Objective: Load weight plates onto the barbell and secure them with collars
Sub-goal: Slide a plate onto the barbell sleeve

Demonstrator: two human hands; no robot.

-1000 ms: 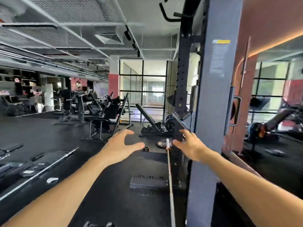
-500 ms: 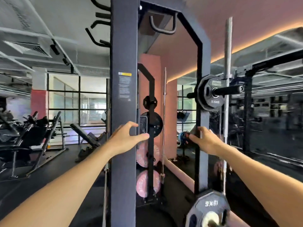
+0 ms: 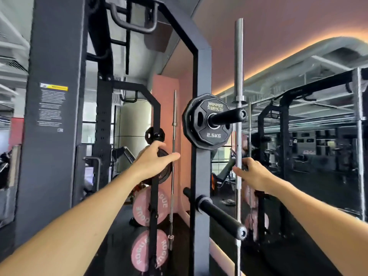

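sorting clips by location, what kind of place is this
A commercial gym, most likely its free-weight area. A black 2.5 kg plate hangs on a storage peg of a power rack, pink bumper plates are racked behind, and a barbell stands upright.

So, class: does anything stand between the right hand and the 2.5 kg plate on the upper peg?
Nothing visible does. The right hand is below the 2.5 kg plate, right of the rack upright, by the upright barbell.
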